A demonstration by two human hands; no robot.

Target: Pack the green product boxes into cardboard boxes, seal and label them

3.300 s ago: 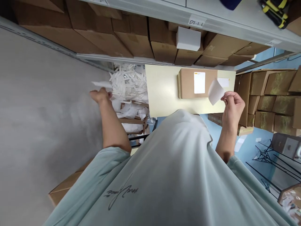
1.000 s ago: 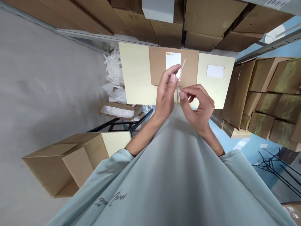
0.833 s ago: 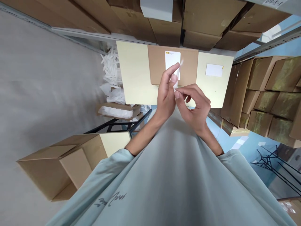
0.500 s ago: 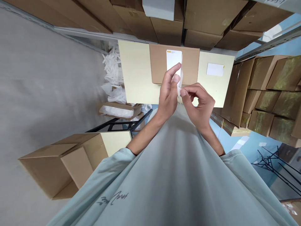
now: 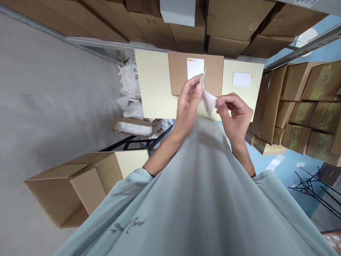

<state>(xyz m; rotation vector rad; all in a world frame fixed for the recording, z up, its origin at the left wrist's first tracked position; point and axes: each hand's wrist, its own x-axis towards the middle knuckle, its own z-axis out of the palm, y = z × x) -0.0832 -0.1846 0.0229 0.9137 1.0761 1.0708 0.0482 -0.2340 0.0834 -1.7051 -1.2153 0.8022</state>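
Observation:
My left hand (image 5: 188, 106) pinches a small white sticker sheet (image 5: 209, 101) between thumb and fingers, above the near edge of a cardboard box (image 5: 213, 74). The sheet bends and its layers seem to part, one tip pointing up. My right hand (image 5: 236, 113) grips the sheet's right corner between thumb and forefinger. Just beyond my left fingers, a white label (image 5: 195, 67) with a yellow mark in its top left corner appears to lie on the box; its lower part is hidden by my hand. The box rests on a pale yellow table (image 5: 156, 85).
Another white label (image 5: 242, 79) lies on the table's right side. Stacked cartons (image 5: 306, 103) stand at the right, and more boxes (image 5: 237, 21) fill the shelf beyond. White scraps (image 5: 130, 78) are heaped left of the table. An open carton (image 5: 77, 188) is at lower left.
My right hand has moved right, drawing the sheet's corner away from my left hand. More of the sheet now shows, spread between the hands.

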